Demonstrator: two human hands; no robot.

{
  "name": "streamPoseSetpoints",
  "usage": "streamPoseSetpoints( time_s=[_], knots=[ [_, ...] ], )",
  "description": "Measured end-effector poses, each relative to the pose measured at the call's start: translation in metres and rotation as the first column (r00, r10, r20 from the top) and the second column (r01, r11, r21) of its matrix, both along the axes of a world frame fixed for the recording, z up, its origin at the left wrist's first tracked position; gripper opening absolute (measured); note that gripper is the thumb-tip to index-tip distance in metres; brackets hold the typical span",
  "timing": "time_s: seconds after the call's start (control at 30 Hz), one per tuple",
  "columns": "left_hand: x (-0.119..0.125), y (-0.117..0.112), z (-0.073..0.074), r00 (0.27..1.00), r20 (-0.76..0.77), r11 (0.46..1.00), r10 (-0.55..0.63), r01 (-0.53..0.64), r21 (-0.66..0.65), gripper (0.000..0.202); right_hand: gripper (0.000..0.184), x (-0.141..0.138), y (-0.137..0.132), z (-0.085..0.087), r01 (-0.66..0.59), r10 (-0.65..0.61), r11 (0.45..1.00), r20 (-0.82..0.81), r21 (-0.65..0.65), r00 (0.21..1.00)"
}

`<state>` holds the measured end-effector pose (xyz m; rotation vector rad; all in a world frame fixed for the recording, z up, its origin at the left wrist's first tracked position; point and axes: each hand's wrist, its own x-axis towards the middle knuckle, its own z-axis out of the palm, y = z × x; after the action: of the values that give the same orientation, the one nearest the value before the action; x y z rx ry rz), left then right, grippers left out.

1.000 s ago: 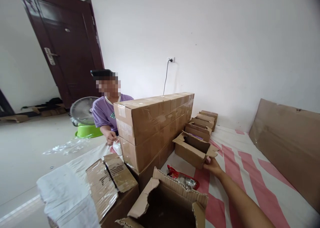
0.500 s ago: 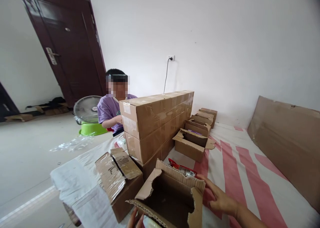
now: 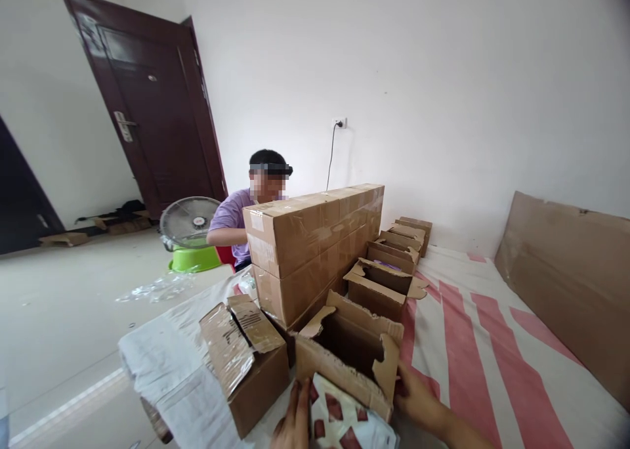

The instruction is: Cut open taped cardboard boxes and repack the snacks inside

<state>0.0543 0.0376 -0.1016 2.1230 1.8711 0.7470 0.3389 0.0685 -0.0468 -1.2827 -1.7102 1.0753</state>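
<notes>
An open, torn cardboard box [image 3: 344, 363] lies tipped toward me on the striped sheet [image 3: 472, 344]. My right hand [image 3: 416, 396] grips its right flap and side. My left hand [image 3: 291, 423] lies with fingers flat against the box's near left corner. Beneath the box's front edge sits a white packet with red patches [image 3: 344, 423], between my two hands. The box's inside looks dark and I cannot see its contents.
A taped stack of cardboard boxes [image 3: 310, 245] stands behind, with a row of small open boxes [image 3: 388, 272] to its right. Another opened box [image 3: 246, 357] sits left. A person in a purple shirt [image 3: 236, 219] sits beyond, near a fan [image 3: 189, 222] and green basin [image 3: 194, 258]. Flat cardboard [image 3: 566, 278] leans against the right wall.
My right hand came back from the far small box and took hold of the torn box. The box has tipped toward me, and my left hand and the white packet have come into view.
</notes>
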Motion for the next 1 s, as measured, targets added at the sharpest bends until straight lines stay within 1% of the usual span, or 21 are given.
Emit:
streamPoseSetpoints(
  time_s=[0.03, 0.07, 0.1, 0.13, 0.2, 0.23, 0.3, 0.37, 0.47, 0.53, 0.6, 0.63, 0.7, 0.77, 0.83, 0.9, 1.0],
  knots=[
    [0.005, 0.009, 0.009, 0.999, -0.019, 0.997, -0.041, 0.039, -0.067, 0.094, 0.071, 0.002, 0.011, -0.005, 0.068, -0.068, 0.998, -0.008, 0.011, 0.998],
    [0.013, 0.018, 0.019, 0.997, -0.043, 0.989, -0.057, 0.051, -0.137, 0.093, 0.067, 0.004, 0.022, -0.009, 0.141, -0.141, 0.99, -0.022, 0.024, 0.99],
    [0.021, 0.027, 0.03, 0.997, -0.065, 0.983, -0.043, 0.03, -0.182, 0.093, 0.063, 0.006, 0.032, -0.013, 0.207, -0.206, 0.978, -0.038, 0.035, 0.978],
    [0.031, 0.036, 0.04, 0.996, -0.086, 0.98, -0.02, 0.003, -0.2, 0.092, 0.06, 0.008, 0.042, -0.016, 0.261, -0.259, 0.964, -0.052, 0.043, 0.965],
    [0.05, 0.053, 0.057, 0.993, -0.117, 0.973, 0.008, -0.035, -0.229, 0.087, 0.058, 0.012, 0.054, -0.022, 0.326, -0.322, 0.944, -0.067, 0.047, 0.944],
    [0.057, 0.06, 0.062, 0.991, -0.13, 0.972, 0.016, -0.046, -0.229, 0.084, 0.058, 0.013, 0.056, -0.025, 0.349, -0.346, 0.936, -0.062, 0.045, 0.936],
    [0.068, 0.071, 0.066, 0.989, -0.146, 0.978, 0.034, -0.063, -0.198, 0.08, 0.062, 0.015, 0.052, -0.032, 0.393, -0.394, 0.918, 0.015, 0.049, 0.919],
    [0.072, 0.076, 0.061, 0.987, -0.153, 0.987, 0.051, -0.073, -0.145, 0.075, 0.067, 0.013, 0.036, -0.042, 0.417, -0.426, 0.905, 0.183, 0.09, 0.886],
    [0.071, 0.075, 0.047, 0.987, -0.146, 0.995, 0.064, -0.074, -0.06, 0.07, 0.071, -0.001, -0.002, -0.061, 0.375, -0.401, 0.915, 0.446, 0.15, 0.8],
    [0.069, 0.072, 0.037, 0.992, -0.114, 0.998, 0.063, -0.062, 0.008, 0.067, 0.067, -0.015, -0.03, -0.072, 0.342, -0.367, 0.927, 0.553, 0.154, 0.748],
    [0.067, 0.07, 0.03, 0.996, -0.061, 0.996, 0.058, -0.054, 0.071, 0.065, 0.063, -0.028, -0.054, -0.077, 0.294, -0.328, 0.942, 0.615, 0.16, 0.717],
    [0.066, 0.07, 0.027, 0.998, -0.032, 0.994, 0.058, -0.055, 0.092, 0.064, 0.062, -0.034, -0.063, -0.077, 0.269, -0.314, 0.948, 0.629, 0.169, 0.711],
    [0.063, 0.07, 0.024, 0.998, 0.02, 0.992, 0.061, -0.063, 0.111, 0.063, 0.061, -0.042, -0.075, -0.07, 0.253, -0.318, 0.948, 0.642, 0.194, 0.697],
    [0.061, 0.07, 0.022, 0.997, 0.049, 0.992, 0.053, -0.058, 0.109, 0.062, 0.06, -0.047, -0.081, -0.059, 0.265, -0.337, 0.941, 0.668, 0.211, 0.663],
    [0.058, 0.065, 0.02, 0.998, 0.049, 0.995, 0.03, -0.034, 0.096, 0.062, 0.059, -0.051, -0.084, -0.048, 0.264, -0.343, 0.938, 0.712, 0.225, 0.612],
    [0.055, 0.055, 0.017, 0.999, 0.032, 0.997, -0.014, 0.011, 0.078, 0.063, 0.059, -0.053, -0.085, -0.038, 0.252, -0.339, 0.939, 0.751, 0.233, 0.566],
    [0.048, 0.032, 0.009, 0.994, -0.037, 0.993, -0.105, 0.106, 0.047, 0.071, 0.06, -0.056, -0.088, -0.031, 0.244, -0.343, 0.938, 0.78, 0.248, 0.523]
  ],
)
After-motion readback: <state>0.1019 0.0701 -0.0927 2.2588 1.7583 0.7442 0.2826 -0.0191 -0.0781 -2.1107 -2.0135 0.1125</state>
